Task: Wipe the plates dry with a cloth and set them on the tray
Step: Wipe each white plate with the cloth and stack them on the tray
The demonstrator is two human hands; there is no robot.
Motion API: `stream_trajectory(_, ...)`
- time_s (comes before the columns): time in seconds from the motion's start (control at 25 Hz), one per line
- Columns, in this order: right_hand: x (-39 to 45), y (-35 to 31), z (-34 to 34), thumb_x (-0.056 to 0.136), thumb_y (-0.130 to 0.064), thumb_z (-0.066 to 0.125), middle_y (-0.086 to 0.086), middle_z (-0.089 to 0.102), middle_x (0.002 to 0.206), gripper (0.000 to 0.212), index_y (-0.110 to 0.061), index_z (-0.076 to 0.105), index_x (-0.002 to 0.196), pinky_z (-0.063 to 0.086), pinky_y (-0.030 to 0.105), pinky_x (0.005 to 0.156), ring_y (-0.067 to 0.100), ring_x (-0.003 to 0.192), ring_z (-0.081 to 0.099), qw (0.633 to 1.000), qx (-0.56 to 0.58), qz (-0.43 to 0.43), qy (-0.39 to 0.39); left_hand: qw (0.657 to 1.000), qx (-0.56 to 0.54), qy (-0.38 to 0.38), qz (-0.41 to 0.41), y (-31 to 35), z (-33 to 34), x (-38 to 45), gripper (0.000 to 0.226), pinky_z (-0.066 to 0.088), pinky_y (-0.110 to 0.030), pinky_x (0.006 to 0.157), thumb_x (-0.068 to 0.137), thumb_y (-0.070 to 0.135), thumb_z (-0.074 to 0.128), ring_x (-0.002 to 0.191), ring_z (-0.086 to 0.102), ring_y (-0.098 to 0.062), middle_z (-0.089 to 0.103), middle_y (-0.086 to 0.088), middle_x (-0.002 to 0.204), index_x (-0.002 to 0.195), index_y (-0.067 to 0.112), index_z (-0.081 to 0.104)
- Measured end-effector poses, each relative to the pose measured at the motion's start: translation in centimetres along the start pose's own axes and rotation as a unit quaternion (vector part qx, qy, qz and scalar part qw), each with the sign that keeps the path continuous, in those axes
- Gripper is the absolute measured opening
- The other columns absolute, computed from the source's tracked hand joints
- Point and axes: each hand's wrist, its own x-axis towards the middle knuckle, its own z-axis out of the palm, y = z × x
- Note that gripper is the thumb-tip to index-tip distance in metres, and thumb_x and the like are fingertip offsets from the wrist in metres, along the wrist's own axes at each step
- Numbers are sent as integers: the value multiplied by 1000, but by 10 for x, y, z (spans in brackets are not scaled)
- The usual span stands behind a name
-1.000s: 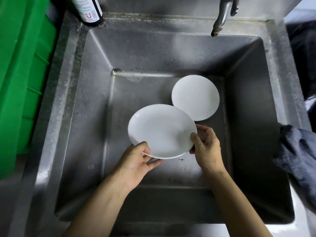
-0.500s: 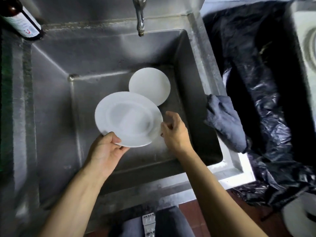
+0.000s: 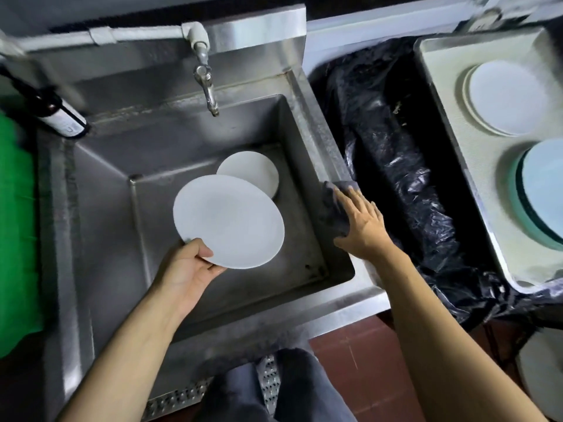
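My left hand [image 3: 189, 269] grips the near rim of a white plate [image 3: 228, 220] and holds it above the steel sink [image 3: 100, 208]. A second, smaller white plate [image 3: 253, 170] lies on the sink floor behind it. My right hand [image 3: 362, 223] lies on a dark grey cloth [image 3: 330, 208] draped over the sink's right rim, fingers spread over it. To the far right a pale tray [image 3: 451, 95] carries a stack of white plates [image 3: 505, 102] and a stack of bluish plates [image 3: 545, 190].
A tap [image 3: 207, 83] hangs over the sink's back. A dark bottle [image 3: 58, 114] stands at the back left corner beside a green crate [image 3: 15, 233]. A bin lined with a black bag [image 3: 405, 166] sits between sink and tray. Red floor tiles show below.
My right hand left the plate's rim and moved right onto the cloth on the sink's edge. The left hand alone now holds the plate. The view swung right, showing the tray.
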Motion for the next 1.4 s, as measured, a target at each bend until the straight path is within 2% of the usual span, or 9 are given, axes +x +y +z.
stream_trajectory(0.28, 6, 33, 10, 90, -3, 68, 25, 50, 148, 60, -8, 51, 148, 39, 44, 113, 41, 135, 49, 969, 202, -34, 136, 997, 67, 32, 17, 14, 24, -30, 48, 62, -42, 76, 84, -10, 39, 116, 62, -32, 66, -10, 128, 126, 5, 57)
stream_trajectory(0.44, 9, 4, -13, 101, -22, 52, 15, 67, 113, 39, -27, 44, 139, 42, 38, 76, 42, 98, 63, 927, 295, 52, 227, 995, 82, 50, 26, 16, 38, -40, 43, 61, -46, 82, 87, -10, 38, 113, 63, -32, 66, -10, 125, 123, 2, 57)
stream_trajectory(0.6, 7, -67, -40, 92, -30, 58, -15, 55, 71, 13, -32, 49, 101, 33, 28, 64, 11, 65, 46, 884, 381, 6, 271, 988, 138, 61, 33, 16, 47, -46, 38, 54, -54, 97, 89, -6, 42, 119, 60, -34, 63, -10, 131, 123, 0, 56)
stream_trajectory(0.68, 8, -101, -38, 94, -20, 57, -12, 57, 77, 13, -30, 48, 94, 29, 24, 63, 11, 71, 47, 894, 384, -60, 225, 987, 145, 65, 36, 18, 51, -49, 35, 54, -55, 96, 89, -6, 43, 118, 60, -35, 64, -12, 130, 122, -5, 53)
stream_trajectory(0.8, 1, -129, -21, 100, -12, 52, 6, 62, 122, 28, -15, 53, 128, 37, 17, 82, 25, 108, 56, 920, 367, -107, 89, 988, 132, 59, 47, 24, 56, -57, 21, 57, -55, 89, 87, -11, 41, 111, 63, -38, 66, -18, 122, 104, -7, 52)
stream_trajectory(0.92, -5, -145, -17, 101, -7, 51, 11, 43, 156, 53, -4, 38, 153, 14, -2, 106, 19, 142, 38, 927, 322, -175, 77, 988, 137, 47, 58, 34, 55, -63, 17, 58, -53, 82, 84, -13, 41, 100, 62, -37, 63, -24, 110, 92, -1, 50)
stream_trajectory(1.04, -10, -164, -22, 105, -14, 50, 3, 32, 165, 59, -11, 28, 160, 7, -2, 111, 17, 151, 28, 918, 345, -187, 59, 983, 173, 24, 61, 44, 52, -67, 32, 57, -59, 86, 68, -2, 52, 97, 59, -36, 58, -33, 110, 99, -7, 52)
stream_trajectory(1.24, -33, -209, -32, 103, -29, 42, -21, 37, 160, 57, -34, 32, 158, 26, 10, 115, -8, 144, 33, 858, 410, -308, 34, 975, 203, -54, 75, 52, 48, -75, 31, 50, -62, 94, 60, 1, 47, 92, 60, -34, 60, -21, 93, 89, 2, 60)
stream_trajectory(1.4, -28, -209, -33, 105, -23, 44, -11, 38, 161, 53, -22, 37, 157, 25, 20, 121, -3, 146, 31, 876, 396, -264, 77, 978, 185, -48, 84, 58, 33, -75, 25, 57, -50, 77, 60, 2, 50, 89, 61, -33, 62, -17, 90, 84, 4, 56)
